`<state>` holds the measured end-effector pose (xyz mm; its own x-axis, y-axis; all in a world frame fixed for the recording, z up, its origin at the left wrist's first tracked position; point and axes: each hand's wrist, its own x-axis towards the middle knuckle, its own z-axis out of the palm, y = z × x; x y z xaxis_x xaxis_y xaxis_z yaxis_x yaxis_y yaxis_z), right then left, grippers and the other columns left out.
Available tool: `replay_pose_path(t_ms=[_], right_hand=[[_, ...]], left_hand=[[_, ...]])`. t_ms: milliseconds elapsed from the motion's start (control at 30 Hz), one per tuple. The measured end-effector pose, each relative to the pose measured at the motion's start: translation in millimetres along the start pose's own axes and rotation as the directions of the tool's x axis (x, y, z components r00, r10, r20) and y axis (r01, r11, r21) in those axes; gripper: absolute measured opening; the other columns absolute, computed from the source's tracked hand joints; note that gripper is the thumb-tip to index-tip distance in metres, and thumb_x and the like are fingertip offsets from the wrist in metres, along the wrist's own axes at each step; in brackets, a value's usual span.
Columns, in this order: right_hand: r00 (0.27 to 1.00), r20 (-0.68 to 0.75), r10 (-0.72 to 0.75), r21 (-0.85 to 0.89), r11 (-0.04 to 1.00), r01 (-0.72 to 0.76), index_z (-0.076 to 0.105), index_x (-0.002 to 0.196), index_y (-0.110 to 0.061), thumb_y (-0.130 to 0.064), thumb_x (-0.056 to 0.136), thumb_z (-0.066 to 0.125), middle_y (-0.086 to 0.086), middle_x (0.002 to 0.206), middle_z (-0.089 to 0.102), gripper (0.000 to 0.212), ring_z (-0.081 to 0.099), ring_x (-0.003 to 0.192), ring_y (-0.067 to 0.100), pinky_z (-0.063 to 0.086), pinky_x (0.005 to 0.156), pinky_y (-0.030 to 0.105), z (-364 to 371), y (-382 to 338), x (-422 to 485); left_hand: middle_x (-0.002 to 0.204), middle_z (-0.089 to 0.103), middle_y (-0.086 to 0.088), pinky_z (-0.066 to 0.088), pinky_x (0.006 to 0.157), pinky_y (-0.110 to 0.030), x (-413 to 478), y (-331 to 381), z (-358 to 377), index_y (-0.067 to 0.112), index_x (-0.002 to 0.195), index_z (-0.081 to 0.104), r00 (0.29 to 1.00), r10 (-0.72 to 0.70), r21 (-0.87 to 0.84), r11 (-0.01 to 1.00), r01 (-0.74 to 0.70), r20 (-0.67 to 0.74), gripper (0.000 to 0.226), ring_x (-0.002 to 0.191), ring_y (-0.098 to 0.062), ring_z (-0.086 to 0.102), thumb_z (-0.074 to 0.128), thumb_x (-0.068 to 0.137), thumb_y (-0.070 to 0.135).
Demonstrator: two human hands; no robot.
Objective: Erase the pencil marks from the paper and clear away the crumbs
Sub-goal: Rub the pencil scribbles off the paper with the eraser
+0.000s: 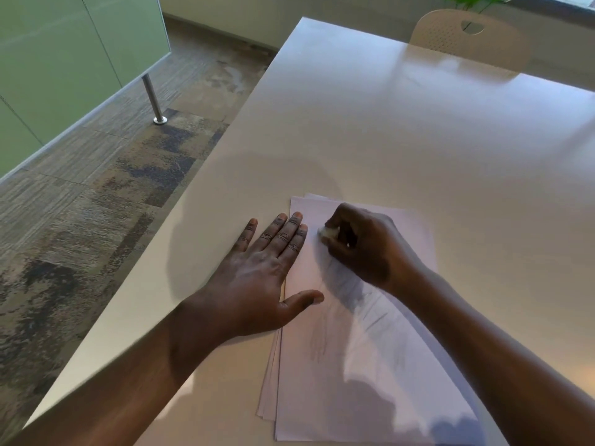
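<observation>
Eraser held to the far corner of the paper

A small stack of paper [370, 365] lies on the near part of a pale desk [386, 140], its sheets slightly fanned so that lower edges show on the left and at the far end. The left hand [257, 278] lies flat, palm down, with its fingers spread. It rests across the left edge of the top sheet, the thumb and two or three fingertips on the paper and the other fingers on the desk. The right hand [363, 246] is curled over the far left part of the sheet, just right of the left fingertips. It pinches a small white eraser [328, 232] between thumb and fingers, and the eraser sits at the paper's surface. Faint grey pencil marks [318, 346] run down the middle of the top sheet, just near of the left thumb, and a greyer smudged patch lies under the right wrist.

Beyond the far end of the desk stands a pale chair [463, 33] with a perforated back, and green leaves of a plant [473, 0] show behind it. To the left is a mottled carpet floor [112, 188], where a green panel [64, 59] stands on a metal leg [154, 101]
</observation>
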<state>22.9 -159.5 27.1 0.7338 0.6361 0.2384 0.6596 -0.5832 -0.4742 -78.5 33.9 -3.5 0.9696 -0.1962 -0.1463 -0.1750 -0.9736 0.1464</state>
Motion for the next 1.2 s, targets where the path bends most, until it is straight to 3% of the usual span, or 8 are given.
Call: replay_pose_path(t_ms=[167, 333, 533, 700, 867, 1033, 1100, 1200], right_hand=[[0.983, 0.151, -0.105, 0.093, 0.991, 0.091, 0.066, 0.093, -0.017, -0.021, 0.088, 0.076, -0.016, 0.078, 0.057, 0.012, 0.055, 0.064, -0.004, 0.043, 0.06, 0.009, 6.5, -17.9, -28.5], [0.995, -0.056, 0.078, -0.003, 0.997, -0.078, 0.067, 0.093, -0.018, -0.028, 0.09, 0.073, -0.011, 0.07, 0.059, 0.012, 0.054, 0.06, 0.003, 0.039, 0.056, 0.016, -4.8, 13.4, -2.0], [0.976, 0.21, -0.054, 0.179, 0.984, 0.016, 0.064, 0.09, -0.021, -0.021, 0.087, 0.077, -0.013, 0.069, 0.058, 0.014, 0.058, 0.06, 0.006, 0.043, 0.055, 0.014, -1.3, -20.0, -40.0], [0.978, -0.068, 0.197, 0.018, 0.98, -0.196, 0.064, 0.088, -0.021, -0.024, 0.086, 0.075, -0.011, 0.066, 0.059, 0.011, 0.055, 0.057, 0.002, 0.041, 0.053, 0.012, -7.7, 11.0, -14.4], [0.991, 0.131, 0.011, 0.059, 0.998, -0.019, 0.064, 0.095, -0.02, -0.022, 0.088, 0.073, -0.015, 0.073, 0.057, 0.012, 0.056, 0.062, -0.001, 0.047, 0.059, 0.013, 7.2, -19.6, -27.3], [0.984, -0.055, 0.171, -0.045, 0.984, -0.174, 0.062, 0.091, -0.018, -0.025, 0.089, 0.072, -0.013, 0.068, 0.057, 0.012, 0.051, 0.057, 0.003, 0.039, 0.051, 0.016, -5.0, 7.7, 2.7], [0.985, -0.027, 0.172, -0.021, 0.985, -0.173, 0.063, 0.093, -0.018, -0.023, 0.089, 0.073, -0.01, 0.069, 0.059, 0.011, 0.053, 0.058, 0.005, 0.041, 0.052, 0.019, -5.6, 5.0, 4.0], [0.995, 0.092, 0.035, 0.055, 0.998, -0.04, 0.064, 0.091, -0.017, -0.019, 0.087, 0.075, -0.009, 0.07, 0.06, 0.011, 0.056, 0.059, 0.004, 0.045, 0.055, 0.018, 6.6, -18.9, -15.1]], left_hand=[[0.163, -0.039, 0.005, -0.012, 0.127, -0.046, -0.2, -0.1, 0.3, 0.023, 0.158, -0.028, 1.0, 0.003, 0.005, 1.0, -0.003, 0.001, 0.104, 0.148, -0.009, -0.038, -0.009, 0.075, 0.083], [0.163, -0.038, 0.006, -0.013, 0.126, -0.046, 0.1, -1.1, 1.0, 0.023, 0.158, -0.027, 1.0, 0.003, 0.02, 1.0, -0.003, 0.002, 0.105, 0.149, -0.009, -0.037, -0.01, 0.076, 0.086], [0.164, -0.038, 0.005, -0.012, 0.127, -0.047, 0.5, -1.9, 2.0, 0.023, 0.159, -0.027, 1.0, 0.01, 0.01, 1.0, -0.01, 0.002, 0.115, 0.149, -0.01, -0.037, -0.024, 0.065, 0.091], [0.164, -0.038, 0.005, -0.012, 0.127, -0.046, 1.6, -2.0, 2.6, 0.023, 0.158, -0.027, 1.0, 0.004, 0.029, 1.0, -0.004, 0.001, 0.107, 0.149, -0.01, -0.036, -0.009, 0.075, 0.088], [0.165, -0.035, 0.005, -0.013, 0.127, -0.045, 0.4, -0.7, 0.9, 0.023, 0.16, -0.024, 1.0, 0.007, 0.006, 1.0, -0.006, -0.014, 0.115, 0.15, -0.01, -0.034, -0.017, 0.068, 0.092], [0.164, -0.037, 0.005, -0.013, 0.127, -0.045, 0.6, -1.1, 0.3, 0.023, 0.159, -0.025, 1.0, 0.002, 0.017, 1.0, -0.002, 0.0, 0.108, 0.149, -0.01, -0.036, -0.009, 0.074, 0.087], [0.164, -0.037, 0.005, -0.013, 0.127, -0.045, 0.9, -0.7, 0.1, 0.023, 0.159, -0.025, 1.0, 0.003, 0.017, 1.0, -0.003, 0.0, 0.109, 0.15, -0.01, -0.036, -0.01, 0.073, 0.088], [0.165, -0.035, 0.004, -0.014, 0.127, -0.045, 1.0, -1.4, 1.5, 0.023, 0.159, -0.026, 1.0, 0.007, 0.011, 1.0, -0.007, -0.008, 0.113, 0.15, -0.011, -0.035, -0.017, 0.069, 0.091]])
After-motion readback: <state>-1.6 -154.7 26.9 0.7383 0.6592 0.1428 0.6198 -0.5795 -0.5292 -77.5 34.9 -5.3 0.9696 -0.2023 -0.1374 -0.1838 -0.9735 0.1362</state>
